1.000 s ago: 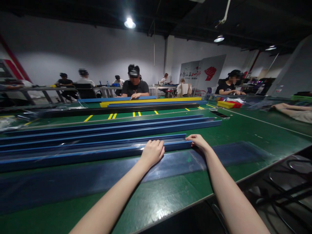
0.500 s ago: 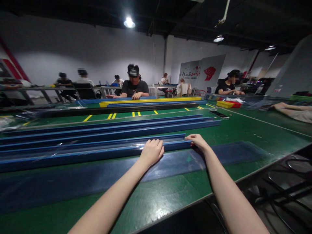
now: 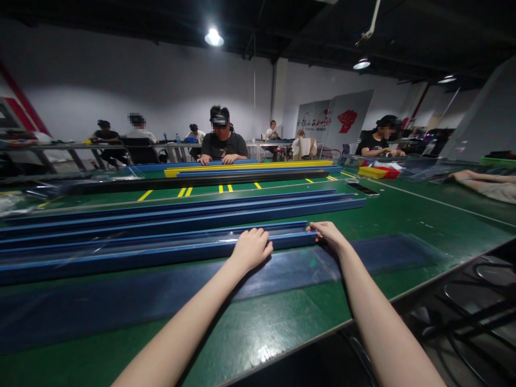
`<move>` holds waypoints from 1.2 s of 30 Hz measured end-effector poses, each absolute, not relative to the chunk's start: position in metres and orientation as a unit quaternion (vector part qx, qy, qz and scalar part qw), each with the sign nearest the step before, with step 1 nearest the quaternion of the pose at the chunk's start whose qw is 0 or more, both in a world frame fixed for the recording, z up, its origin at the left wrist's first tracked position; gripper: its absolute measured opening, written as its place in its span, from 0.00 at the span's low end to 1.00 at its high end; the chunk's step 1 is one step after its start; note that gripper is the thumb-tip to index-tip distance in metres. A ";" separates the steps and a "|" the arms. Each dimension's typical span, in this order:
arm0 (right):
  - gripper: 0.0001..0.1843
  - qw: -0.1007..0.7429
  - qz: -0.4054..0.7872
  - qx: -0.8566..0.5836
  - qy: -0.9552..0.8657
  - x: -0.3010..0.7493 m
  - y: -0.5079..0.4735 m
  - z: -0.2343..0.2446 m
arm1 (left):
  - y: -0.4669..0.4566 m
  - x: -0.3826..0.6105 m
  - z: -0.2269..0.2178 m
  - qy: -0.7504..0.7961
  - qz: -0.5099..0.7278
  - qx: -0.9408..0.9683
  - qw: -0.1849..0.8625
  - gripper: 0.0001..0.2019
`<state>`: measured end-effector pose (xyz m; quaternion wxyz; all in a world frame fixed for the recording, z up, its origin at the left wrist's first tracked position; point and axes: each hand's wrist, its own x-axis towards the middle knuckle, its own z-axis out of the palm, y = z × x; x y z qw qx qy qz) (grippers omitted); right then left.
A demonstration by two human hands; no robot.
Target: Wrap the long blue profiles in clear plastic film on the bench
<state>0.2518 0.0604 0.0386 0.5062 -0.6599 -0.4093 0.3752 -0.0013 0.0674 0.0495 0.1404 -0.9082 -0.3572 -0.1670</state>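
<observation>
A long blue channel (image 3: 169,253) lies across the table, with clear plastic film (image 3: 108,244) along its inside. My left hand (image 3: 252,249) curls over the channel's near wall, fingers bent into it a little short of the right end. At that right end, my right hand (image 3: 327,234) closes its fingers round the channel's tip; the thumb is mostly hidden. Under my wrists a flat, see-through bluish plastic sheet (image 3: 290,269) stretches along the table, partly covered by my left forearm.
Behind lie more blue channels (image 3: 258,208), then a yellow channel (image 3: 250,165) before a co-worker (image 3: 223,142). A phone (image 3: 363,188) and a yellow tray (image 3: 371,172) are at the back right of the green table (image 3: 419,215). Its front edge slants on the right, above stools (image 3: 475,312).
My hands stay almost where they were, the left shifting very slightly. Across the table, the co-worker's outstretched hand has come in to the blue channel there.
</observation>
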 end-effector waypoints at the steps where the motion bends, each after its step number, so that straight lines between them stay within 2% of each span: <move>1: 0.12 0.507 0.376 -0.659 -0.408 0.251 0.060 0.040 | 0.068 -0.002 0.050 -0.356 -0.164 -0.910 0.136 0.12; 12: 0.21 0.506 0.370 -0.671 -0.396 0.249 0.060 0.041 | 0.071 -0.006 0.057 -0.374 -0.176 -0.907 0.078 0.10; 18: 0.19 0.494 0.351 -0.687 -0.401 0.251 0.060 0.041 | 0.074 -0.008 0.059 -0.362 -0.196 -0.911 0.012 0.09; 24: 0.23 0.489 0.346 -0.696 -0.396 0.249 0.057 0.046 | 0.077 -0.009 0.057 -0.353 -0.209 -0.911 -0.029 0.07; 36: 0.17 0.487 0.334 -0.704 -0.395 0.250 0.060 0.042 | 0.075 -0.008 0.057 -0.371 -0.221 -0.901 -0.023 0.08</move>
